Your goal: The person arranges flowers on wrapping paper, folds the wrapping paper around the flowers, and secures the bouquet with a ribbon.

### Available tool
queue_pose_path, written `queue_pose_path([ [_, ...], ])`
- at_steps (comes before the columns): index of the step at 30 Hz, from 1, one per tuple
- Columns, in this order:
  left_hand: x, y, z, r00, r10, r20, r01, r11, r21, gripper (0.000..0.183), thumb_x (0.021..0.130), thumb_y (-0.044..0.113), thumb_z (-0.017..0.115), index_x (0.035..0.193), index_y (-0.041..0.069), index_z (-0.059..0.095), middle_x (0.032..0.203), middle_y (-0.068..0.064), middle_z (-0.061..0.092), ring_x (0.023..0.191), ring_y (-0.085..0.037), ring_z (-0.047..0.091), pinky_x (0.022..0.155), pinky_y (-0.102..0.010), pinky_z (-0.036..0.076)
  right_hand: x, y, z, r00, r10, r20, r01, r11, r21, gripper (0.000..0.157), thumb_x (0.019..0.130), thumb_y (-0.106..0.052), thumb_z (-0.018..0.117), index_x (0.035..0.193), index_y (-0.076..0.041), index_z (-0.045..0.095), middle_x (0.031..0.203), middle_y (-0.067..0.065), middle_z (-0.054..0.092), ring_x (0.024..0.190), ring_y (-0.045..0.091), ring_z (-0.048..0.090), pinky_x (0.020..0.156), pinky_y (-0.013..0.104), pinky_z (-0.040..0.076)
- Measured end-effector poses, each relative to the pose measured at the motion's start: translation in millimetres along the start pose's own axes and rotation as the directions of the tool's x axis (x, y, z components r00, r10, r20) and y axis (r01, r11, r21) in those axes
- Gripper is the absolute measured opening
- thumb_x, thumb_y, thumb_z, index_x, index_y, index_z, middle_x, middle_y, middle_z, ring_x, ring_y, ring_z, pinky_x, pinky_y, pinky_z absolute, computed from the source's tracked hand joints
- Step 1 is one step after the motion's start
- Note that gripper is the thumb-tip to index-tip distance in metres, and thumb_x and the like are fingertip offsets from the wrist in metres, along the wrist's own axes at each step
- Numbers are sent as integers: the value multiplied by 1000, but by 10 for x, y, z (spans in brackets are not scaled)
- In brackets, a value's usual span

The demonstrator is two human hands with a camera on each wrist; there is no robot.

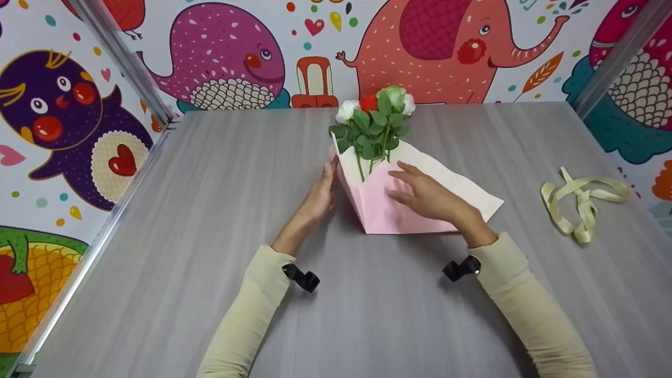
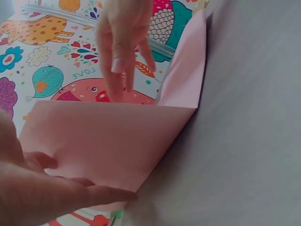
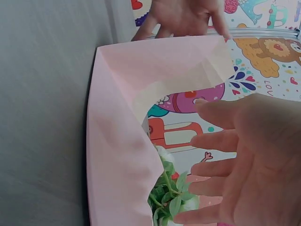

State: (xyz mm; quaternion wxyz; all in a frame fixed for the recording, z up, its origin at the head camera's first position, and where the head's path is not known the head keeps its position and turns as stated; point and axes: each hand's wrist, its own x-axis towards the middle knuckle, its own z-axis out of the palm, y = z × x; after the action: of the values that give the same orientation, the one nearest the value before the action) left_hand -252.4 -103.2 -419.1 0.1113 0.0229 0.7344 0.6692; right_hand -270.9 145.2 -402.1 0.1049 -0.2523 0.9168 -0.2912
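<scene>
A bunch of artificial roses point(image 1: 374, 123) in white, red and pale green lies on a sheet of wrapping paper point(image 1: 420, 210), pink on one face and cream on the other. The paper's lower edge is folded up over the stems, and its left side stands raised. Against that raised side rests my left hand point(image 1: 319, 194), fingers extended along the pink face, as the left wrist view also shows. My right hand point(image 1: 428, 194) hovers over the folded pink part with fingers spread and nothing in them; in the right wrist view the palm point(image 3: 268, 160) faces the paper.
A loosely coiled pale green ribbon point(image 1: 583, 202) lies on the right of the grey table point(image 1: 210, 210). Printed cartoon panels point(image 1: 226, 58) stand behind and at the sides, with metal posts point(image 1: 126, 58) at the back corners.
</scene>
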Motion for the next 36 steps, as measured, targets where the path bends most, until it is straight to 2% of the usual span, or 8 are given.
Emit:
queue_pose_path([
  [5,71,-57,158,983,-18,-182,12,999,-33,52,111,27,25,155,-2,32,162,-18,32,152,-29,30,124,-44,26,10,50,-48,1000,29,-10,-29,1000,5,56,103,-23,55,152,0,39,163,25,25,153,40,22,123,57,20],
  [9,126,-84,255,972,-73,-222,77,997,10,53,110,32,28,151,1,41,159,-15,40,150,-26,34,124,-41,25,16,113,-59,1000,25,-11,-25,1000,18,53,103,-20,53,150,2,41,161,28,28,152,42,25,122,56,22],
  [16,160,-27,417,987,-78,-143,115,956,271,66,109,45,23,161,7,7,170,-7,10,157,-25,13,128,-40,13,-27,155,-214,995,64,-75,-54,990,129,55,107,-22,45,154,3,32,162,27,27,153,42,21,124,55,17],
  [21,155,2,558,988,-104,-113,132,950,281,78,106,56,27,161,10,-5,171,-7,1,158,-25,8,128,-43,9,-75,138,-319,979,109,-173,-60,961,269,59,109,-36,39,154,1,32,161,23,32,150,41,29,123,55,22],
  [25,150,-13,643,993,-67,-97,95,944,315,83,105,56,31,161,6,-5,170,-16,4,157,-30,10,128,-45,11,-60,45,-275,978,121,-171,-52,931,361,65,108,-45,36,154,1,34,159,21,37,147,38,38,119,53,32],
  [29,150,-36,702,997,-26,-74,54,912,408,80,106,53,31,161,4,-1,167,-25,7,155,-38,15,127,-48,16,-42,-64,-199,986,124,-113,-67,907,415,65,107,-42,43,152,4,35,156,24,40,142,39,44,110,56,43],
  [32,143,-50,722,998,-21,-61,47,891,452,78,106,52,30,161,3,2,168,-25,2,156,-37,11,127,-48,14,-34,-90,-166,985,154,-82,-102,891,442,54,106,-32,47,143,8,48,144,26,52,132,37,53,104,54,49],
  [36,129,-67,718,998,-24,-60,49,880,472,78,106,52,31,160,2,4,169,-21,1,157,-33,7,128,-45,12,-26,-76,-151,977,204,-65,-151,871,468,35,103,-18,52,118,10,64,114,18,65,109,24,61,95,43,57],
])
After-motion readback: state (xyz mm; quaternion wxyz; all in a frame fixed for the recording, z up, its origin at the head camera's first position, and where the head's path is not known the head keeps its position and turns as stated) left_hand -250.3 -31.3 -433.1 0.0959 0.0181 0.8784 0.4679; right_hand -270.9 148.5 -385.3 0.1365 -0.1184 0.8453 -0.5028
